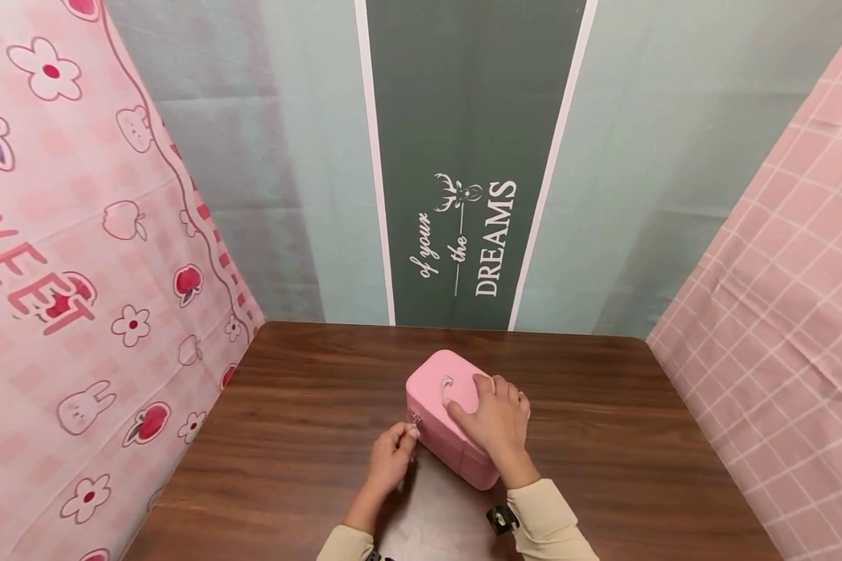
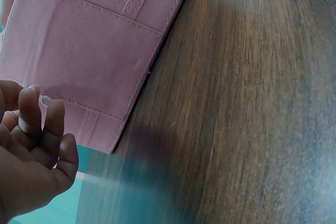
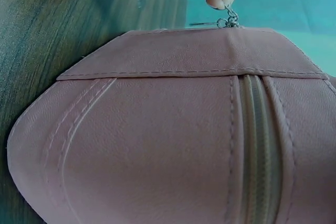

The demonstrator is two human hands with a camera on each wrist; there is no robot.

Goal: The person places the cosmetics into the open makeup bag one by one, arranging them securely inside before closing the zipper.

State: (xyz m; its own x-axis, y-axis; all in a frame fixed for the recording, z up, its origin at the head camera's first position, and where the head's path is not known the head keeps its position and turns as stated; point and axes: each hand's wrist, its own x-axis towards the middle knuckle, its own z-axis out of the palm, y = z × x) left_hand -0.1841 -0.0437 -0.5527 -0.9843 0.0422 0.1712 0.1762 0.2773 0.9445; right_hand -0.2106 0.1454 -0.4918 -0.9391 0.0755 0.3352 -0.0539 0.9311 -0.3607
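A pink zippered case (image 1: 442,378) with stitched seams stands on the brown table. With its fingertips, my left hand (image 1: 393,453) pinches the metal zipper pull at the case's left end. The right wrist view shows this pull as a small silver chain (image 3: 231,18) drawn taut from the case. My right hand (image 1: 500,419) holds the case from above, its thumb on the lid beside the handle (image 1: 447,383) and its fingers bent over the far edge. A zipper (image 3: 257,145) runs along the case's side, its teeth together where visible. The right hand's fingertips are hidden.
The wood-grain table (image 1: 309,389) reaches back to a grey-green curtain (image 1: 323,195) with a dark printed strip. Pink patterned cloth (image 1: 133,273) hangs on the left, and pink checked cloth (image 1: 779,273) on the right.
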